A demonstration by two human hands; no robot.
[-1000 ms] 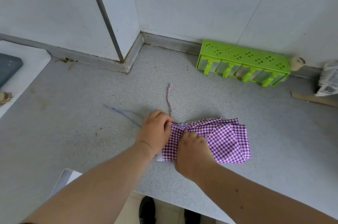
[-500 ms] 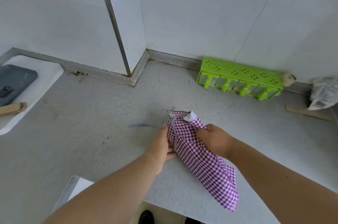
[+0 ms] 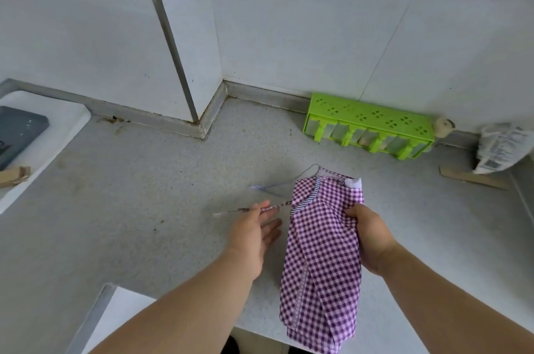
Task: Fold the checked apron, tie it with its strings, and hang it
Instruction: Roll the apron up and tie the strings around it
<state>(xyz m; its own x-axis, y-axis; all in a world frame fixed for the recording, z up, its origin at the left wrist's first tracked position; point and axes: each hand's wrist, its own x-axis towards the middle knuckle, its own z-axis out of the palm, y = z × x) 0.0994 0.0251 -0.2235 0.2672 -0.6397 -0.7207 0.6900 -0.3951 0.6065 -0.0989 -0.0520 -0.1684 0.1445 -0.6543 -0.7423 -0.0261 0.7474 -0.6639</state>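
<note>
Head view: right hand (image 3: 368, 238) bunches soft purple-checked apron (image 3: 320, 261)

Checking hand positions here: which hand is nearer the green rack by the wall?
Right. The right hand grips the checked apron below the green rack; the left hand sits farther left.

Showing on the grey counter (image 3: 144, 209): one folded purple-checked apron (image 3: 320, 252) with two strings trailing from it, one checked string (image 3: 277, 207) and one pale lilac string (image 3: 277, 184). Two hands are appearing, one left hand (image 3: 254, 233) and one right hand (image 3: 368, 238). Sitting along the wall are one green rack (image 3: 368, 125), one small cream knob-like item (image 3: 443, 126), one crumpled printed packet (image 3: 502, 148) and one cardboard strip (image 3: 471, 178), while one white board (image 3: 43, 136) is carrying one dark grey slab (image 3: 17, 134).
</note>
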